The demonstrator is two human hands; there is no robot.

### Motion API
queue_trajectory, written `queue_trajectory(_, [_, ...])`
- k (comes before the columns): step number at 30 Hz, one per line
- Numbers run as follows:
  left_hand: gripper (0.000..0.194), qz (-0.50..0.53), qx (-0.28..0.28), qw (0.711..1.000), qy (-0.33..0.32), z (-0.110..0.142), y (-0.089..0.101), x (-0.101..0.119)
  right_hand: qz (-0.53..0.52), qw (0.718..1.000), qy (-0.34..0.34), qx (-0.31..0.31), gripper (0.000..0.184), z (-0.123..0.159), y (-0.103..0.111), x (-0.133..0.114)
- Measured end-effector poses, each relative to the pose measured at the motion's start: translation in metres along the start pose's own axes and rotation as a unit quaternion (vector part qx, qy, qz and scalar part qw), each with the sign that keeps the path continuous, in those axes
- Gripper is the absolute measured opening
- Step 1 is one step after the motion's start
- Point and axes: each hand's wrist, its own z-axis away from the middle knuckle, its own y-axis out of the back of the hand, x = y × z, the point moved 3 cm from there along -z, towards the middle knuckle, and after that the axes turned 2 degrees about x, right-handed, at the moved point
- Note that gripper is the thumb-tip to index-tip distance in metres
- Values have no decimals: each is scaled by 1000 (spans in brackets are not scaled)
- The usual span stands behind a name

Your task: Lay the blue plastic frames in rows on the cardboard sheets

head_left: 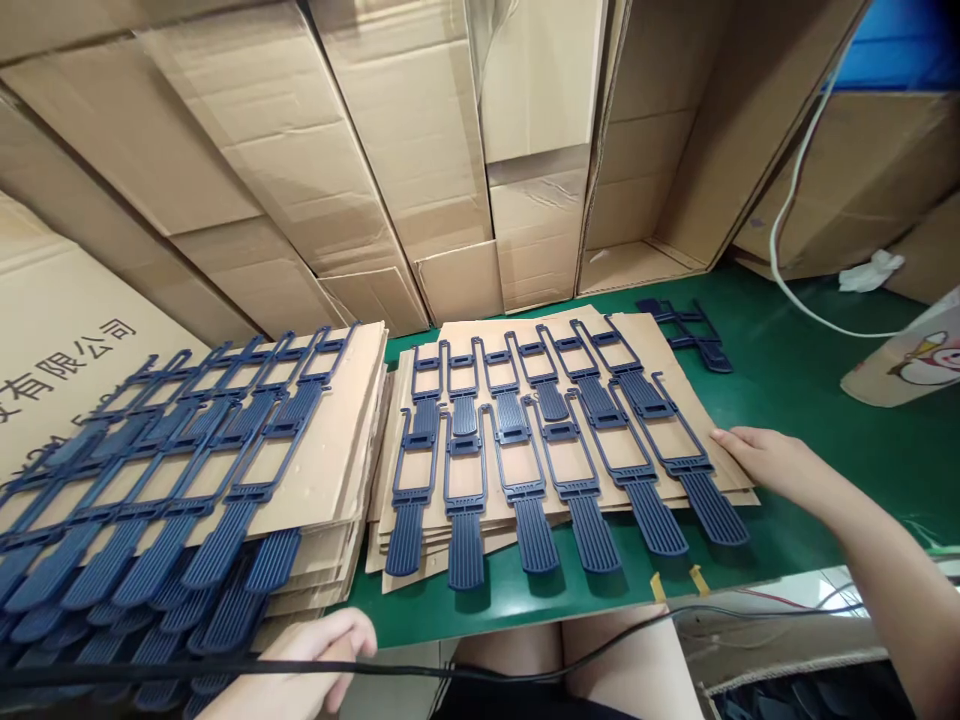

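Observation:
Two rows of dark blue plastic parts (525, 440) lie on a small stack of cardboard sheets (667, 360) on the green table. My right hand (772, 462) rests at the right edge of that stack, fingers together, touching the sheets beside the rightmost blue part (697, 480). My left hand (307, 665) is low at the near table edge, fingers curled under the front of a taller cardboard stack (337, 440) that carries several more blue parts (180, 470). What the left fingers grip is hidden.
Brown cartons (390, 150) lean along the back. Loose blue parts (690, 330) lie on the green table (825, 400) behind the stack. A white cable (787, 220) hangs at right near a printed paper bag (907, 365). A black cable (525, 672) runs along the near edge.

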Motion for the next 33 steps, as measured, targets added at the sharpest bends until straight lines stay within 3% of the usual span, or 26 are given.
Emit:
queue_trajectory(4, [33,8,58,998,-38,-10,4,9,0,997,59,43,37,0,-3,4])
queue_trajectory(8, [44,74,127,986,-77,-21,3,17,-21,996,71,50,40,0,-2,15])
queue_trajectory(12, [46,110,238,961,-91,-31,3,34,-45,997,42,41,44,-5,6,46])
queue_trajectory(15, [37,43,253,955,-146,-52,5,57,-81,996,5,31,43,-9,12,79])
queue_trajectory(18, [31,-16,290,929,-228,-86,13,77,-152,987,-61,-7,41,-12,15,101])
queue_trajectory(20, [39,4,287,937,-199,-109,16,79,-199,976,-91,-17,39,-14,16,102])
queue_trajectory(22, [60,86,251,952,-154,-124,15,76,-230,969,-88,-4,35,-16,20,93])
queue_trajectory(25, [76,228,168,953,-111,-125,8,70,-298,950,-88,-15,30,-18,21,71])
queue_trajectory(29, [61,352,103,929,-46,-106,1,66,-410,901,-125,-70,32,-17,16,51])
queue_trajectory(33, [46,405,112,907,-24,-100,0,71,-433,892,-116,-62,32,-10,17,42])
